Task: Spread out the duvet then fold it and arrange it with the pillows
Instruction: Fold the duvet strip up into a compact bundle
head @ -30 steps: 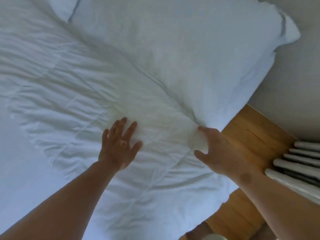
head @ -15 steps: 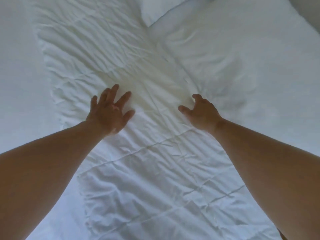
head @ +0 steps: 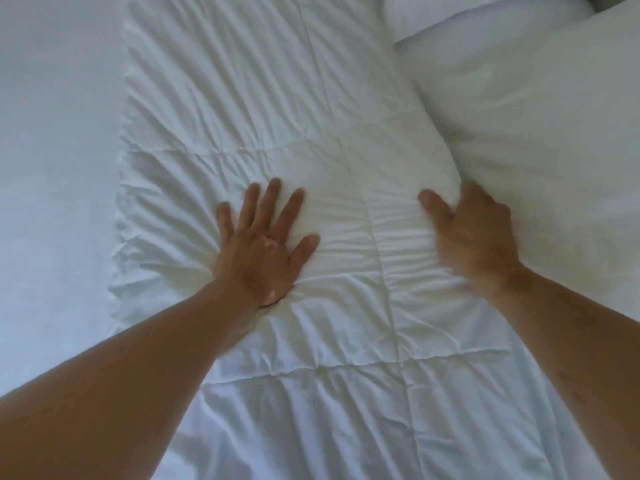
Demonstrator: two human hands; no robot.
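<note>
The white quilted duvet (head: 277,98) lies folded as a long wrinkled strip down the middle of the bed. My left hand (head: 263,244) presses flat on it with fingers spread. My right hand (head: 474,237) is at the duvet's right edge, thumb on top and fingers curled down into the gap beside a white pillow (head: 554,150), holding that edge. A second white pillow (head: 467,12) lies further up, at the top right, touching the first.
The smooth white bed sheet (head: 52,168) stretches along the left of the duvet. A dark gap shows at the top right corner behind the pillows.
Both hands have slid further up the duvet strip, away from the bed's edge. The wooden floor and radiator have left the view. The second pillow now shows more fully.
</note>
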